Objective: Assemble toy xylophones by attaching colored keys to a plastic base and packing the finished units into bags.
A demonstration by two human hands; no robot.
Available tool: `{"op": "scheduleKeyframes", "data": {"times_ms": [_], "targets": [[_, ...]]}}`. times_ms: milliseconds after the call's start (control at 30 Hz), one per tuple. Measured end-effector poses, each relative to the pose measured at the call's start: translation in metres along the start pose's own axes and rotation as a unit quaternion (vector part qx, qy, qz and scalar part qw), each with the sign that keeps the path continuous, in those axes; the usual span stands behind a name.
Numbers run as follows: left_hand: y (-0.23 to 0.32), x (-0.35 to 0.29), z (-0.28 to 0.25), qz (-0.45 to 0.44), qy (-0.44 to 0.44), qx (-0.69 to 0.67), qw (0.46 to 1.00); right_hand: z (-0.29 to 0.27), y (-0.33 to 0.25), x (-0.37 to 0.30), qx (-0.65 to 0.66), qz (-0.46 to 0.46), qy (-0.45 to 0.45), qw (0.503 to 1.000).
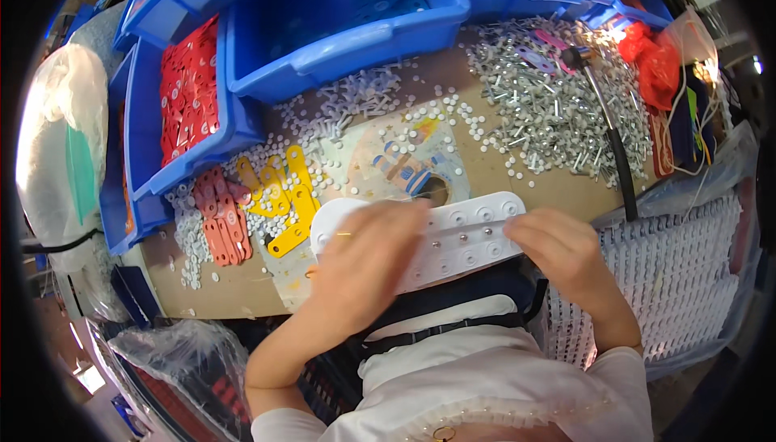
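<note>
White board [455, 248] sits at the counter's [242, 295] 6 o'clock edge. The left hand [368, 254] blurs over it; the right hand [559, 249] bunches its fingers at the 3 o'clock end; neither grip is clear. Working its ringed face seems underway; next calls for steadiness. A blue bin [144, 131] at 10 o'clock holds red pieces [186, 94].

Your brown worktable [252, 300] carries a heap of silvery pins [529, 114], scattered white discs [443, 114], yellow strips [302, 204], coral-red strips [225, 238] and a colourfully printed sheet [362, 177].
</note>
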State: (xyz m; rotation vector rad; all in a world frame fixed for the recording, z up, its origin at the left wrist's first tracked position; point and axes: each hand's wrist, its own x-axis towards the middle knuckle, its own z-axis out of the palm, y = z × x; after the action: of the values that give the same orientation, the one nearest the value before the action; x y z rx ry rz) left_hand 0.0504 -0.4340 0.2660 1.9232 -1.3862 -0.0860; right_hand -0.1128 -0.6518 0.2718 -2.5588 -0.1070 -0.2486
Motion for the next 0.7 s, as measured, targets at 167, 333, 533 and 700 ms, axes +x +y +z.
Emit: {"op": "scheduleKeyframes", "data": {"times_ms": [167,333,533,700], "targets": [[-0.004,-0.057,-0.022,-0.229,0.16,0.061,0.958,0.011,0.003,0.004,0.051,0.091,0.098,0.99],[0.005,-0.081,-0.013,-0.375,0.132,-0.012,0.918,0.043,-0.003,0.022,0.062,0.036,-0.068,0.995],[-0.009,-0.085,-0.031,-0.286,0.164,0.083,0.941,0.031,-0.008,0.074,-0.082,-0.056,-0.041,0.994],[-0.03,-0.064,-0.043,-0.153,0.063,0.106,0.98,0.064,-0.001,0.159,-0.054,-0.113,-0.022,0.992]]}}
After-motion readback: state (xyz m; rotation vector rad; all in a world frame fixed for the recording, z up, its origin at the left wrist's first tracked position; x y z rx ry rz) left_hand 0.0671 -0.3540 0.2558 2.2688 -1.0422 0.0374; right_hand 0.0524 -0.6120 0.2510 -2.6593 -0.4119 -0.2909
